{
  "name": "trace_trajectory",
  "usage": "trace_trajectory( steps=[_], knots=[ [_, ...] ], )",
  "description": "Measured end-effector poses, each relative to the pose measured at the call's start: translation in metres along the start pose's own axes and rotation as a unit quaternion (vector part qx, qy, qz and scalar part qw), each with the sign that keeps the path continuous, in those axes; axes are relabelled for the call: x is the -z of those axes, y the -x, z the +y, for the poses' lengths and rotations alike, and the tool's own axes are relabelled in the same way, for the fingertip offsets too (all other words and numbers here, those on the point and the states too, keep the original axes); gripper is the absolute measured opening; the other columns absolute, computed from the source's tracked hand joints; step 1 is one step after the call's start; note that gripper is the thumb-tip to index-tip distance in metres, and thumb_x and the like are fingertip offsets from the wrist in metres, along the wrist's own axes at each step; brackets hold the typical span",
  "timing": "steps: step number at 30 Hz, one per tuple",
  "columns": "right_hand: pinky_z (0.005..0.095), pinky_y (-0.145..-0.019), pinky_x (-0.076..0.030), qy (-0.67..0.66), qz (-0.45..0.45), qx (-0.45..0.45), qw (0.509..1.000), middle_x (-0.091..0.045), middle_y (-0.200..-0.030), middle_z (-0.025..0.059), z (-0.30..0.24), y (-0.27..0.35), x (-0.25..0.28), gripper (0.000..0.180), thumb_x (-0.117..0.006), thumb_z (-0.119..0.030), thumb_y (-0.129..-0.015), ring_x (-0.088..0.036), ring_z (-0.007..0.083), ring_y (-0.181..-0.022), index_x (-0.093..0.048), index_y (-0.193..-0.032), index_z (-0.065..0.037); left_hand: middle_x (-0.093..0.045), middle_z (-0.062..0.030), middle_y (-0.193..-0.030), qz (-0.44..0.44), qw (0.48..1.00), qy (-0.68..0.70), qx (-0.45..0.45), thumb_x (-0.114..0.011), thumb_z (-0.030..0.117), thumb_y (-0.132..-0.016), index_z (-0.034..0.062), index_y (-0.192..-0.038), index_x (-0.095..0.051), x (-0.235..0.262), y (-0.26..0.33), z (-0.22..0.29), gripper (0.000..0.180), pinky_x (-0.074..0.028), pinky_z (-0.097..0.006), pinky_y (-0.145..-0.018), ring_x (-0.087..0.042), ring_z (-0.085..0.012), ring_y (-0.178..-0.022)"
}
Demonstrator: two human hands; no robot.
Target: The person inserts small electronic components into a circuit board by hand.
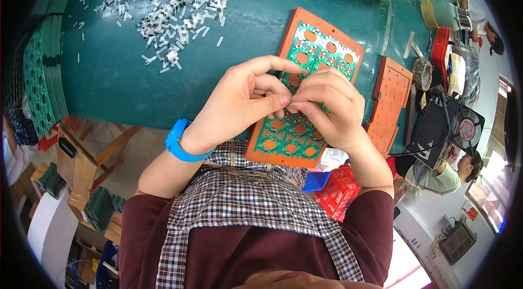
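While under left hand (233, 97) and right hand (336, 104), circuit panel (284, 136) on orange holder (293, 24).

A green-topped table (111, 87) is stretched across the far side. On the left, a pale tiled floor (143, 152) is partly hidden by a slotted wooden piece of furniture (79, 173). On the right, a white wall (424, 212) is seen beside a bright window (493, 191); nearer, a glaring patch of light (400, 256) is shown.

Your circuit-board panel (316, 52) is green, its tray (289, 32) orange; your worktop (250, 16) dark teal, wristband (177, 144) blue, apron (245, 202) dark-and-white checked.
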State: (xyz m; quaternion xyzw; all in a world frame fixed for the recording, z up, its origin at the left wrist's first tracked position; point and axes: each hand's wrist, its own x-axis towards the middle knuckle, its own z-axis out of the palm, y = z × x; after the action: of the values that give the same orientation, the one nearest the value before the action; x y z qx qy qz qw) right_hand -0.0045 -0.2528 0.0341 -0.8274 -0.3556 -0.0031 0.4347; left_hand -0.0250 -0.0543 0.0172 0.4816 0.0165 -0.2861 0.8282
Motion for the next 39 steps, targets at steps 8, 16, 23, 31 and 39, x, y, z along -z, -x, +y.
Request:
trace_trajectory(
  steps=[8, 16, 23, 31, 39],
  knots=[
    [0.0385, -0.074, -0.046, 0.149, -0.047, -0.126, 0.980, -0.060, -0.086, 0.0075, 0.008, -0.003, 0.005, 0.010, -0.067, -0.005, -0.078, -0.058, 0.0275, -0.082, -0.059, -0.084, -0.003, -0.059, -0.0067, -0.096, 0.374, 0.552, -0.721, -0.192, -0.069, 0.015, -0.081, 0.0089, -0.107, -0.061, 0.051, 0.001, 0.018, 0.027, -0.040, -0.038, -0.084, -0.053, -0.0263, -0.094],
    [0.0390, -0.073, -0.046, 0.148, -0.049, -0.113, 0.981, -0.059, -0.085, 0.0074, 0.015, -0.005, 0.003, 0.012, -0.068, -0.005, -0.078, -0.057, 0.0279, -0.081, -0.057, -0.084, -0.003, -0.061, -0.0042, -0.090, 0.367, 0.582, -0.679, -0.256, -0.069, 0.011, -0.080, 0.0071, -0.086, -0.065, 0.056, 0.000, 0.020, 0.008, -0.039, -0.039, -0.081, -0.053, -0.0270, -0.091],
    [0.0369, -0.070, -0.048, 0.178, -0.013, -0.092, 0.980, -0.060, -0.084, 0.0061, 0.018, -0.001, -0.004, 0.015, -0.070, -0.005, -0.075, -0.057, 0.0263, -0.080, -0.057, -0.083, -0.004, -0.065, -0.0065, -0.086, 0.272, 0.912, -0.241, -0.191, -0.066, -0.003, -0.083, -0.0020, -0.094, -0.062, 0.025, 0.007, 0.015, 0.012, -0.052, -0.024, -0.067, -0.063, -0.0116, -0.075],
    [0.0317, -0.064, -0.046, 0.297, 0.006, 0.044, 0.954, -0.062, -0.086, 0.0015, 0.012, 0.001, -0.005, 0.023, -0.074, -0.012, -0.068, -0.060, 0.0185, -0.076, -0.063, -0.088, -0.008, -0.068, -0.0069, -0.083, 0.119, 0.991, -0.029, -0.055, -0.060, 0.000, -0.089, -0.0033, -0.107, -0.058, 0.004, 0.004, -0.001, 0.019, -0.051, -0.021, -0.071, -0.064, -0.0099, -0.078],
    [0.0307, -0.061, -0.042, 0.259, 0.041, 0.196, 0.945, -0.061, -0.084, 0.0023, -0.001, 0.010, -0.009, 0.033, -0.075, -0.015, -0.063, -0.059, 0.0139, -0.072, -0.067, -0.093, -0.005, -0.069, -0.0065, -0.083, 0.095, 0.993, -0.025, -0.070, -0.059, 0.001, -0.090, -0.0033, -0.108, -0.059, -0.007, 0.007, -0.016, 0.018, -0.050, -0.020, -0.070, -0.061, -0.0056, -0.079]
  ],
)
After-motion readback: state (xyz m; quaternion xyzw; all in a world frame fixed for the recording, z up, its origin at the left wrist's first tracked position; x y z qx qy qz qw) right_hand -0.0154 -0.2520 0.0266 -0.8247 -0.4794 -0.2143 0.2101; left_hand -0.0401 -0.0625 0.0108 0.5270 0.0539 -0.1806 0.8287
